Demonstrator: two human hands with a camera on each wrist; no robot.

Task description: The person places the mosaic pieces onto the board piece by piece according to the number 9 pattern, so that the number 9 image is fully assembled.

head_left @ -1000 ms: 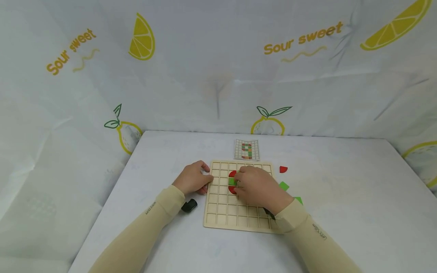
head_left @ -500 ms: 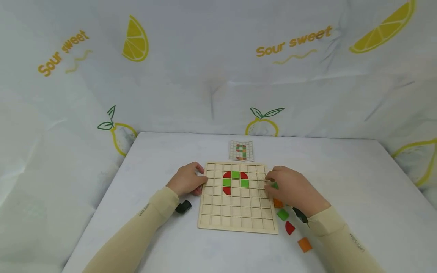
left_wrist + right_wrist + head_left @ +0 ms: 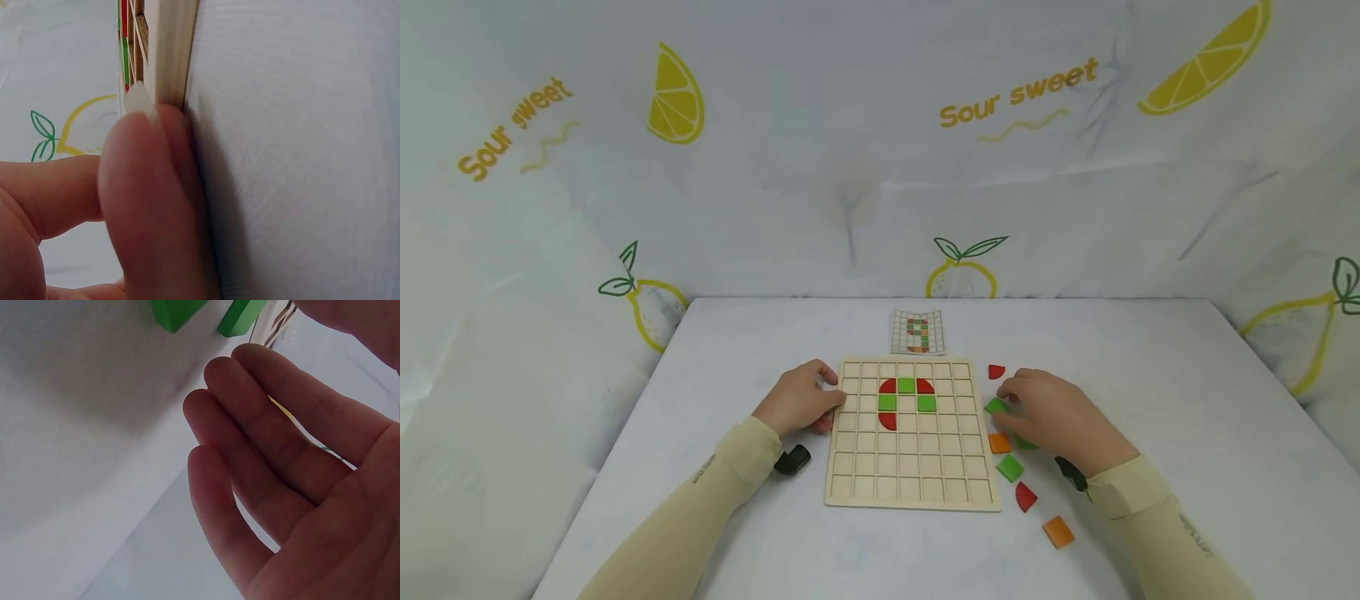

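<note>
A pale wooden grid board (image 3: 917, 487) lies on the table, with red quarter-round tiles (image 3: 887, 421) and green square tiles (image 3: 887, 402) forming an arch in its upper middle. My left hand (image 3: 797, 398) rests at the board's left side. Its thumb (image 3: 147, 187) presses the wooden edge, while the forefinger stays apart from it. Right of the board, my right hand (image 3: 1056, 417) hovers low beside a loose green tile (image 3: 996, 406), partly over another (image 3: 1025, 442). Its fingers (image 3: 237, 406) are loosely bent, and nothing shows in the palm.
A pattern card (image 3: 917, 333) lies behind the board. Loose orange tiles (image 3: 1058, 532), a green tile (image 3: 1010, 468) and red pieces (image 3: 1026, 497) are scattered along the board's right side. A patterned white cloth (image 3: 820, 167) hangs behind the table.
My right hand has moved from the red and green tiles on the board to the loose tiles at right, uncovering the arch. My left hand stays at the board's edge. The head view has shifted.
</note>
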